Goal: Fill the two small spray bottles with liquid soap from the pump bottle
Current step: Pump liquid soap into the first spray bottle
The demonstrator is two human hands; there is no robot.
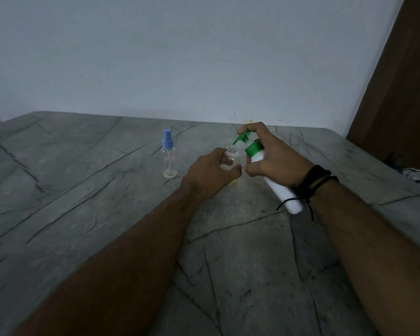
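a grey, dark-veined stone tabletop (107, 214) runs out from under you to a plain pale wall, with a brown panel at the far right edge. nearest you, both forearms reach forward over the slab, and your right wrist carries dark cord bands (313, 180).

your right hand (274, 161) is wrapped round the pump bottle (277, 187), a white body tipped forward off the table, its green pump head (243, 138) leading and your forefinger hooked over the top of it. your left hand (211, 173) curls round the open spray bottle (233, 157), clear, cap off, its threaded neck showing just under the green spout. the two hands sit close together, almost touching.

for this step, line the spout tip right over the mouth before you press; the opening looks narrow, so a slanted stream would likely run down the outside. keep the small bottle upright and braced against the slab, and press in short, slow strokes so thick soap can settle. how full it is cannot be told from here.

further back and to the left, the second spray bottle (168, 154) stands alone, upright, blue sprayer on, seemingly empty and waiting its turn.
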